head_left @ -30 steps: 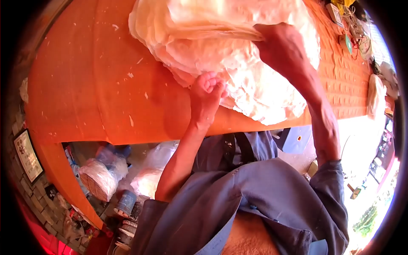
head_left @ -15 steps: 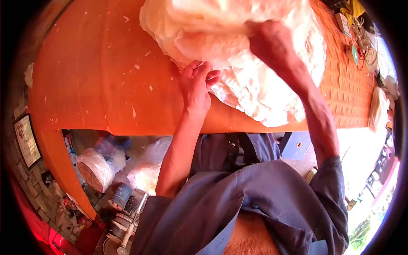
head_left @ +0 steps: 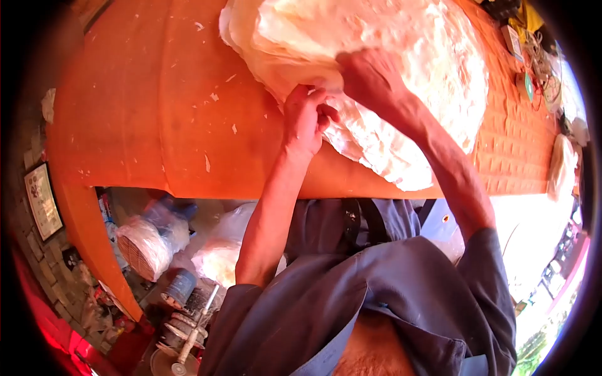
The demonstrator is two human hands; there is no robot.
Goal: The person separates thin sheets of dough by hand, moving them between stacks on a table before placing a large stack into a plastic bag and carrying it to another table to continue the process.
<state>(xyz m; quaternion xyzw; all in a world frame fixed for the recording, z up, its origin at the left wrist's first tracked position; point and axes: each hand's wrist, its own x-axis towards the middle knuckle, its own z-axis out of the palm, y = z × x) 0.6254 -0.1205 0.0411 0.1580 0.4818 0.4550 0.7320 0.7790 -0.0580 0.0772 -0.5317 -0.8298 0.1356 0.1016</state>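
Observation:
A large heap of thin, crumpled, whitish sheet material (head_left: 433, 81) lies on the orange tabletop (head_left: 207, 150), its ragged front edge near the table's edge. My left hand (head_left: 305, 119) is at the heap's lower left edge, thumb and forefinger pinched on the sheet and the other fingers curled. Just right of it, my right hand (head_left: 373, 78) is closed over the heap, knuckles up, with its fingertips hidden. Pale sheet shows between the two hands. Small pale flakes are scattered on the tabletop to the left.
A box (head_left: 512, 42), a green-and-white roll (head_left: 525, 86) and tangled cords crowd the far right. Beneath the table are plastic-wrapped bundles (head_left: 147, 250), a dark blue can (head_left: 179, 288) and a pale rod (head_left: 195, 329). A framed certificate (head_left: 43, 202) stands at left.
My right hand has moved left and toward me, closer to my left hand. My left hand's fingers have drawn in on the sheet edge. The whole view has shifted slightly.

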